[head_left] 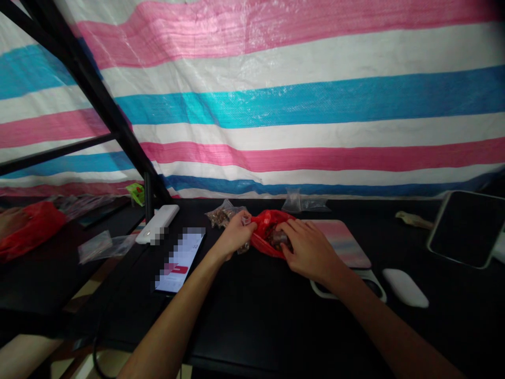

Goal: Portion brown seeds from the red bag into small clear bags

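Observation:
A red plastic bag [261, 243] lies open on the black table, with small brown pieces inside. My left hand [235, 234] is closed in a pinch on the bag's left edge. Some clear plastic shows at its fingertips. My right hand [305, 246] reaches into the bag's mouth from the right, its fingers curled around a small greyish-brown cylinder [280, 238]. What the cylinder is, I cannot make out. Just behind my left hand sits a clear bag of brown pieces [219, 216]. More clear plastic with brown bits shows partly under that hand.
Left of my arm are a lit phone [179, 263] and a white power strip [160, 223]. A pinkish case [343, 242], a white mouse [405, 287] and a dark-screened device [465, 229] lie right. Far left, another person's hand [13, 225] touches a red bag [43, 226].

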